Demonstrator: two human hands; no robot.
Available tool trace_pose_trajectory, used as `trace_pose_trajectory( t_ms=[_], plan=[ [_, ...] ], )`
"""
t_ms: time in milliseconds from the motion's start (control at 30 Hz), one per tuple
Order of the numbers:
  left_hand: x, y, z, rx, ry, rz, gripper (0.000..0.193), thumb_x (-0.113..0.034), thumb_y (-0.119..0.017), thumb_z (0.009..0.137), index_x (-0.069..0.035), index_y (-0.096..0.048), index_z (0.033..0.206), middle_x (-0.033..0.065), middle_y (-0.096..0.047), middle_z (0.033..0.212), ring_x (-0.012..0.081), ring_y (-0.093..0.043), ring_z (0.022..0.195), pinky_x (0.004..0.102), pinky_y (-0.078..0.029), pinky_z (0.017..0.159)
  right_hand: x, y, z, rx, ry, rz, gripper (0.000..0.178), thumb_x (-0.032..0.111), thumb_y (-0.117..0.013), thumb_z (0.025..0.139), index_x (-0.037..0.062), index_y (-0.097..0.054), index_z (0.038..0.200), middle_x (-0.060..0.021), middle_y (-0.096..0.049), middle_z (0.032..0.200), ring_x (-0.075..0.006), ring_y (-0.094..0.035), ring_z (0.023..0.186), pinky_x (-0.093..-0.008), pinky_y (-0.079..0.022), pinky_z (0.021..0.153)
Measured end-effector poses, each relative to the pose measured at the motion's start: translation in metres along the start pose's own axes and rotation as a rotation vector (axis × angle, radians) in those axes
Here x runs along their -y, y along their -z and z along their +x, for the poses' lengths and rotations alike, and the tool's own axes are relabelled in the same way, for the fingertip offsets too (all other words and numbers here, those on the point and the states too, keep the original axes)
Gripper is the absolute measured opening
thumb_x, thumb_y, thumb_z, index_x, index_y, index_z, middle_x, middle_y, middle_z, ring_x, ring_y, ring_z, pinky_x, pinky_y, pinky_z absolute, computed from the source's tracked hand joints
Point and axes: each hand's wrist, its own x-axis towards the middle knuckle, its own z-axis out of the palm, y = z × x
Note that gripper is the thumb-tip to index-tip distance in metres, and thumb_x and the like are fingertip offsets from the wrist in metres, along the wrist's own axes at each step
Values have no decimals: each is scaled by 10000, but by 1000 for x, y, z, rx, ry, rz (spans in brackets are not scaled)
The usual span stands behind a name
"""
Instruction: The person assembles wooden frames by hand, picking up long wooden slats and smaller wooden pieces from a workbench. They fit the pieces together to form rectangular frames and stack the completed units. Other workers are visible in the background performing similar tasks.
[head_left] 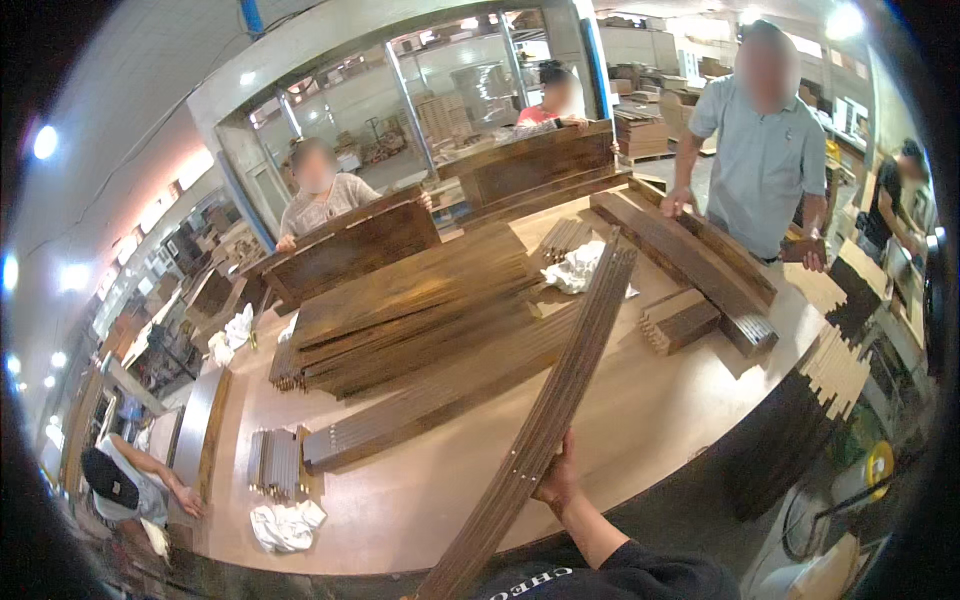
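Note:
My right hand (562,482) is closed around the side of a bundle of long, dark brown wooden strips (540,430). The bundle slants across the table, from the lower edge of the view up toward a white cloth (578,268) at the far side. Small light spots show on its upper face near my hand. My left hand is out of view, and the bundle's near end runs off the lower edge. Left of the bundle lies a row of long dark strips (430,410), and behind it a large stack of dark boards (400,310).
Short strips (276,464) and a crumpled white cloth (287,527) lie on the table (420,520) at near left. Short blocks (682,320) and long beams (690,265) lie at right. Co-workers stand around it; two hold dark panels (355,250). Stacked wood (800,420) stands beside it.

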Motion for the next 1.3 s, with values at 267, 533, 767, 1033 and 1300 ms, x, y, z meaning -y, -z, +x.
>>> trace_pose_trajectory(
  t_ms=[267, 533, 767, 1033, 1300],
  plan=[
    [2, 20, 23, 137, 126, -96, 514, -303, -678, 708, -37, -549, 1129, 183, -616, 1014, 328, -595, 928, 438, -479, 800, -12, -19, 16, 114, -17, -79, 761, 746, -458, 742, 96, -572, 1121, -122, -597, 1057, -306, -572, 961, -501, -464, 831],
    [-3, 54, 37, 225, 272, -208, 596, -337, -734, 659, -34, -546, 1137, 188, -614, 1027, 328, -594, 950, 439, -478, 813, -39, -49, 50, 66, -3, -207, 759, 697, -440, 797, 107, -450, 1274, -133, -553, 1126, -294, -535, 1023, -482, -447, 865],
    [-58, 101, 131, -150, 50, -90, 720, -379, -758, 651, -135, -486, 1272, 204, -555, 1157, 373, -547, 1040, 451, -457, 861, -120, -94, 61, 304, 138, -380, 882, 788, -398, 727, 60, -427, 1223, -115, -527, 1115, -265, -519, 1023, -432, -450, 864],
    [-175, 195, 224, -216, -299, 184, 637, -266, -699, 666, -55, -490, 1230, 181, -499, 1172, 358, -541, 1012, 428, -411, 877, -10, -201, 130, 347, 105, -319, 1053, 866, -346, 660, 21, -359, 1289, -209, -459, 1166, -329, -480, 1096, -502, -441, 894],
    [-273, 232, 373, -443, -616, 120, 618, -96, -710, 639, -80, -500, 1220, 175, -469, 1184, 358, -517, 1044, 408, -445, 857, 101, -282, 224, 264, 365, -154, 1068, 870, -292, 681, 56, -265, 1373, -194, -384, 1275, -343, -375, 1207, -539, -376, 942]
  ],
)
